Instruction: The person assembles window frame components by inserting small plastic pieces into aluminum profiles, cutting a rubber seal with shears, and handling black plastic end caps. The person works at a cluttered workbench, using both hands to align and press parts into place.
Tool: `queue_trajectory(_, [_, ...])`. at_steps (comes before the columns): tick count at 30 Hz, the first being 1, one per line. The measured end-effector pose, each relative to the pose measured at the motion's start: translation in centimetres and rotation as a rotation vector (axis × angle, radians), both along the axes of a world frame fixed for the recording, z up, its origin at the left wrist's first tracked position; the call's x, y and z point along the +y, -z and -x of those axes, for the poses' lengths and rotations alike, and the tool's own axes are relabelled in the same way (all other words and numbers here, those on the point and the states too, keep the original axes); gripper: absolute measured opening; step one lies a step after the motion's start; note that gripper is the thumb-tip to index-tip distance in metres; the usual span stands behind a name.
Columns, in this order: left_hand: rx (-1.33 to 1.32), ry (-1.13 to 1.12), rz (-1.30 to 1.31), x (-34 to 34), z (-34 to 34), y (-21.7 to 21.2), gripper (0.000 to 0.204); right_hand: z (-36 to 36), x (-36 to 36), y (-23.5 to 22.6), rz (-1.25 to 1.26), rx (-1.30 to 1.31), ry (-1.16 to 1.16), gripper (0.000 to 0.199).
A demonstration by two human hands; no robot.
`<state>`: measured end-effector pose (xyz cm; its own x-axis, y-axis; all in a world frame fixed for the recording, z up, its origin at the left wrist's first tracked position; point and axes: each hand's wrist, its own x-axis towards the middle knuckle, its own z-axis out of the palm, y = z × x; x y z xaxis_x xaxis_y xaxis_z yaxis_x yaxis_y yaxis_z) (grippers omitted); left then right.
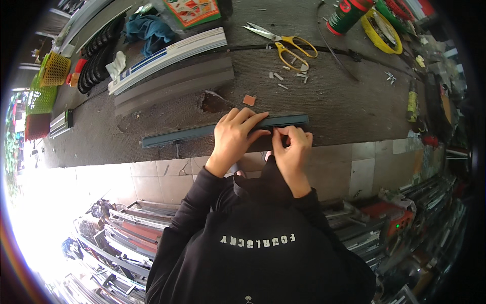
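A workbench (324,101) with a worn, dark grey surface is seen from above, with a person in a black long-sleeved top leaning over its near edge. A long, narrow blue-grey metal profile strip (192,133) is laid lengthwise along that near edge, running from left of centre to just right of centre. The left hand (234,137) is pressed flat on top of the strip, fingers spread and curled over its far side, so the strip is held down rather than lifted. The right hand (293,144) is placed just beside it, touching the strip's right portion — the fingertips are pinched close together against the strip's near face, but whether something small is held between them cannot be told.

Farther back on the bench, yellow-handled scissors (283,43) are lying open, with a scatter of small pale offcuts (286,76) just below them. A small orange-brown square piece (249,100) is seen near the left hand's fingertips. To the left, two longer profiles — one white with blue stripes (167,58), one grey (174,86) — are laid at a slant. A green spray can with a red cap (347,15) is lying at the top right, beside a yellow ring-shaped object (382,33). A yellow plastic basket (54,68) is set at the far left. Below the bench, pale floor tiles (162,180) are visible.
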<state>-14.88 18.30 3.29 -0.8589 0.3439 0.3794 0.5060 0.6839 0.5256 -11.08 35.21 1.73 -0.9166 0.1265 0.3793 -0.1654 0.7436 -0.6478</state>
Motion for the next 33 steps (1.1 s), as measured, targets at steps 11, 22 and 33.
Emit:
queue_trajectory(11, [0.127, -0.849, -0.029, -13.7, -9.7, 1.5, 0.028, 1.1, -12.0, -4.0, 0.109, 0.144, -0.576, 0.025])
queue_trajectory(22, [0.200, -0.601, -0.153, -17.1, -7.9, 3.1, 0.010, 2.5, -17.4, 0.8, -0.045, 0.163, -0.617, 0.034])
queue_trajectory(33, [0.327, -0.527, -0.151, -16.6, -7.0, 3.0, 0.017, 2.2, -17.4, 0.4, -0.118, 0.193, -0.604, 0.034])
